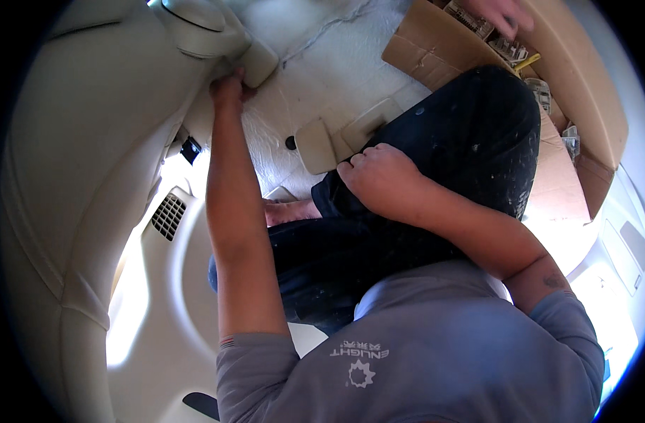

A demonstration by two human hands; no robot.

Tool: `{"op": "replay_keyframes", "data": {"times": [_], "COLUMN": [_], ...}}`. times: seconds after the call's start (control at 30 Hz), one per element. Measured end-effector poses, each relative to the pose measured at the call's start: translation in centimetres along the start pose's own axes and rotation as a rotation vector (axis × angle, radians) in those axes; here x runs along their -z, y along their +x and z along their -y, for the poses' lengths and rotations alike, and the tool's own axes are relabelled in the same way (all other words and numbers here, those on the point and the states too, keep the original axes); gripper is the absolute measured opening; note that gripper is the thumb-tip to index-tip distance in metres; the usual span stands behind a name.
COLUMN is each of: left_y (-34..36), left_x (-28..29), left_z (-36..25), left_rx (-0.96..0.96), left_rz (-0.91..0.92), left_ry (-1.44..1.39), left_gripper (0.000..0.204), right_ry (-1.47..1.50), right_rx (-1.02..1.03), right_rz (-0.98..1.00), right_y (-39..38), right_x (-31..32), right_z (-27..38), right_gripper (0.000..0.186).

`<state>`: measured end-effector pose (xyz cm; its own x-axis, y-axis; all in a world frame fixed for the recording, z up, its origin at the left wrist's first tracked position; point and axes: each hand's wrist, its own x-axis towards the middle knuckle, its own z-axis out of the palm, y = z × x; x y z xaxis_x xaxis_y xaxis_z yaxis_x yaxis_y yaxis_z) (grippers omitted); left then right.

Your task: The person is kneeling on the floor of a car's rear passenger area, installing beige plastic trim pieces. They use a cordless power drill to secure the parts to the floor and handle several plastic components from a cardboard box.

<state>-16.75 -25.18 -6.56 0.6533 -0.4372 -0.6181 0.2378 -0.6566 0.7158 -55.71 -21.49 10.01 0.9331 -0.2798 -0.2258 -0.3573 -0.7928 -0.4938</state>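
My left hand [229, 92] reaches forward to the lower edge of a beige trim piece [260, 65] beside the upholstered seat. Its fingers are curled in there, and what they grip, if anything, is hidden. Over my bent leg [470, 134] my right hand [380, 176] is closed, knuckles up. A flat beige plastic piece [314, 146] lies right against its fingers; whether they pinch it cannot be made out. Behind that piece is a second beige panel [368, 121], partly covered by my knee.
An open cardboard box [576, 77] at the upper right holds several clear plastic parts and a yellow-handled item [527, 62]. Another person's hand [502, 14] is over it. The seat [76, 176] borders the left, near a door panel with a black vent grille [169, 217]. Light-coloured sheeting [322, 77] covers the floor.
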Motion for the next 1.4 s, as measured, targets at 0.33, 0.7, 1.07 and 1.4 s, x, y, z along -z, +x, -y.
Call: {"op": "replay_keyframes", "data": {"times": [0.33,0.7,1.07,1.4], "left_y": [0.7,-3.2,-0.8,-5.0], "left_x": [-0.5,-0.5,0.1,-0.5], "left_z": [-1.6,-2.2,0.6,3.0], "left_rx": [0.059,0.083,0.32,0.15], "left_rz": [0.039,0.045,0.181,0.208], "left_ry": [0.019,0.203,-0.551,-0.417], "left_gripper": [0.062,0.045,0.027,0.033], "right_ry": [-0.042,0.008,0.023,0.042], "right_rx": [-0.011,-0.005,0.008,0.024], "right_rz": [0.035,0.042,0.024,-0.023], "right_y": [0.3,0.2,0.2,0.2], "right_x": [0.0,-0.3,-0.2,-0.8], "right_z": [0.1,-0.2,-0.1,0.0], "right_gripper": [0.014,0.013,0.015,0.012]}}
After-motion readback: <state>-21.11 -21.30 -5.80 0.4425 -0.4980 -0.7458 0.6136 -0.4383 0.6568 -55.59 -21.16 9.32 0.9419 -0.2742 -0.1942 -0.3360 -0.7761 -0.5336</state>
